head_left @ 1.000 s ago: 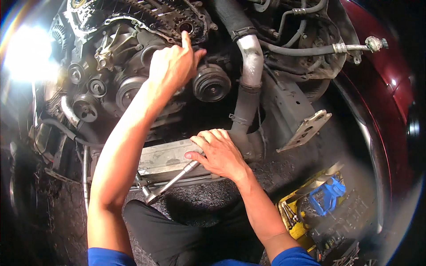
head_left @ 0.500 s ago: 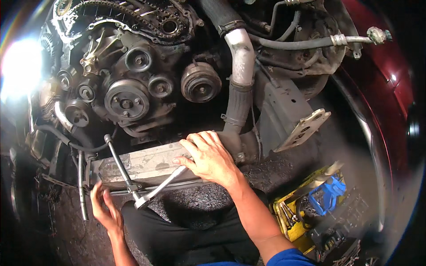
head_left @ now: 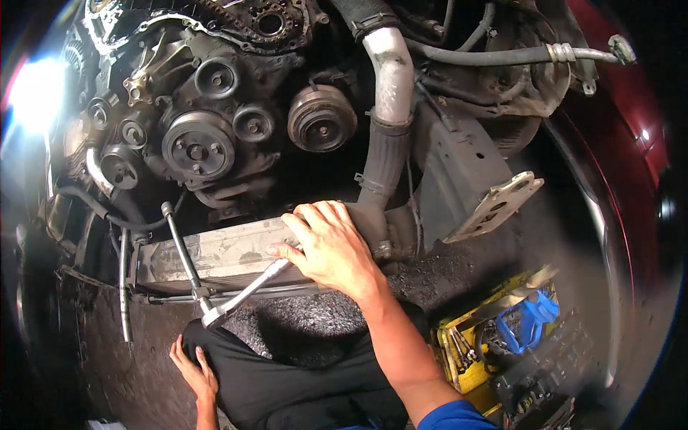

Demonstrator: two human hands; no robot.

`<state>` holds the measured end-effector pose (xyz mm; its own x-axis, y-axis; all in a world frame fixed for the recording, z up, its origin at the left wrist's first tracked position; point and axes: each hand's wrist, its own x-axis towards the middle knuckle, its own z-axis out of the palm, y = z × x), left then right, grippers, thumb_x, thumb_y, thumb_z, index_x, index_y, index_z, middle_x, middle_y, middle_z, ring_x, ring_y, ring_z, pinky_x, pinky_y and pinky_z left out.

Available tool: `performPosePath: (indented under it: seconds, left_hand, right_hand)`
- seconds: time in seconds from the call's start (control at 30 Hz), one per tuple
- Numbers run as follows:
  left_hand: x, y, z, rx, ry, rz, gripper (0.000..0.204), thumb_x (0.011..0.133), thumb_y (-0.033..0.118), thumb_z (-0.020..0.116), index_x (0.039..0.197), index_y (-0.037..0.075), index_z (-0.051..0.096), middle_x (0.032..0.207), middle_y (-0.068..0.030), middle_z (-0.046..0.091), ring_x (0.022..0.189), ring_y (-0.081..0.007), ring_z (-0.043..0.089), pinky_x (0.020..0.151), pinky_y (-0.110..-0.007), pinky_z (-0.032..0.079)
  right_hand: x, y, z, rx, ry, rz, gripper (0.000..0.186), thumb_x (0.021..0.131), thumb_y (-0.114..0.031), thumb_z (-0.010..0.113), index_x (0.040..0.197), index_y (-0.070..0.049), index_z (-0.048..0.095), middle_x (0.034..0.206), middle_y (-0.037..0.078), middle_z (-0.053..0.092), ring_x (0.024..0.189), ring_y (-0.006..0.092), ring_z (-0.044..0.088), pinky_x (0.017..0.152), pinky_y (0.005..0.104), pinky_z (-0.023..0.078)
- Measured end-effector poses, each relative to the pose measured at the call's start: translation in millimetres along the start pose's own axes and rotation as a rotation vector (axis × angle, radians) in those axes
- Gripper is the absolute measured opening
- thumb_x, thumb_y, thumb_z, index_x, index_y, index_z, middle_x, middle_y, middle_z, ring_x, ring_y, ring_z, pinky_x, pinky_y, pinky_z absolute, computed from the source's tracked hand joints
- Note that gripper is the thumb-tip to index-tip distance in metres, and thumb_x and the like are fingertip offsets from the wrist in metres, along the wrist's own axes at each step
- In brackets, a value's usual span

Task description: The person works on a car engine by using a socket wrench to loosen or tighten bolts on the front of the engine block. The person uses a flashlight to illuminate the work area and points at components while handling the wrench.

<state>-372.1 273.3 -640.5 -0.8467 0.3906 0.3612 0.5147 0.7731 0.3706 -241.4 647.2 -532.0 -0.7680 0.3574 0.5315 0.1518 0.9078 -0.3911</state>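
Note:
My right hand (head_left: 326,251) lies over the long top-edged metal cooler (head_left: 233,251), fingers curled, with the end of a chrome ratchet (head_left: 251,290) under its palm and thumb. The ratchet slants down-left to its head, beside a long extension bar (head_left: 179,244) leaning across the cooler. My left hand (head_left: 193,365) is low at the left, fingers apart and empty, beside my dark trouser leg (head_left: 236,380). Above both hands is the opened engine front, with a large pulley (head_left: 198,152), smaller pulleys and an exposed chain housing (head_left: 272,25).
A thick hose with a metal elbow (head_left: 390,72) runs down to the cooler's right. A bracket plate (head_left: 502,201) juts out at right. A yellow tool case (head_left: 459,337) with a blue tray (head_left: 523,322) lies low right. A work light (head_left: 36,93) glares at left, red bodywork far right.
My left hand has come down from pointing at the chain sprocket to beside my leg. My right hand stays on the cooler and ratchet; the view has shifted slightly.

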Motion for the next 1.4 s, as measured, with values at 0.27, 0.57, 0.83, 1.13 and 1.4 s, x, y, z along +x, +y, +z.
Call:
performPosePath:
  seconds: [0.27,0.57,0.83,1.13,1.4]
  left_hand:
    - [-2.2,5.8,1.7,-0.097,0.013,-0.042,0.043,0.092,0.016,0.051,0.132,0.004,0.04,0.131,-0.0204,0.036,0.119,-0.0374,0.041,0.1,-0.042,0.035]
    - [-1.8,10.2,-0.3,-0.061,0.02,-0.033,0.044,0.095,0.022,0.047,0.133,0.002,0.038,0.129,-0.0201,0.038,0.121,-0.0356,0.04,0.102,-0.042,0.032]
    - [-1.1,5.4,2.2,-0.146,0.054,-0.044,0.044,0.092,0.017,0.051,0.133,0.004,0.04,0.129,-0.0194,0.038,0.117,-0.035,0.043,0.097,-0.04,0.038]
    - [-0.8,4.2,1.2,-0.169,0.058,-0.054,0.043,0.092,0.016,0.051,0.132,0.004,0.041,0.127,-0.0189,0.041,0.113,-0.0333,0.045,0.094,-0.038,0.039]
    - [-0.4,3.2,1.0,-0.184,0.073,-0.051,0.043,0.091,0.016,0.052,0.131,0.003,0.041,0.125,-0.0181,0.043,0.112,-0.033,0.046,0.094,-0.038,0.038]
  right_hand:
    - [-0.6,0.9,-1.7,0.01,0.02,0.003,0.048,0.083,-0.044,0.06,0.105,-0.001,0.061,0.107,0.014,0.057,0.104,0.0309,0.05,0.094,0.0412,0.037]
    - [-1.3,3.3,4.4,0.039,0.064,-0.027,0.051,0.086,-0.049,0.052,0.1,-0.001,0.059,0.1,0.016,0.055,0.1,0.0319,0.048,0.093,0.0431,0.035]
    - [0.2,0.5,2.7,0.028,0.03,-0.032,0.049,0.084,-0.046,0.057,0.102,-0.001,0.06,0.102,0.014,0.056,0.1,0.0304,0.049,0.092,0.0416,0.036]
    - [1.2,-0.6,2.9,0.035,0.035,-0.047,0.048,0.084,-0.047,0.056,0.099,-0.002,0.061,0.097,0.013,0.055,0.097,0.0299,0.049,0.09,0.0416,0.036]
    - [2.6,-3.3,2.3,0.023,0.035,-0.057,0.046,0.084,-0.046,0.057,0.099,-0.002,0.061,0.097,0.013,0.056,0.096,0.0295,0.05,0.089,0.0417,0.037]
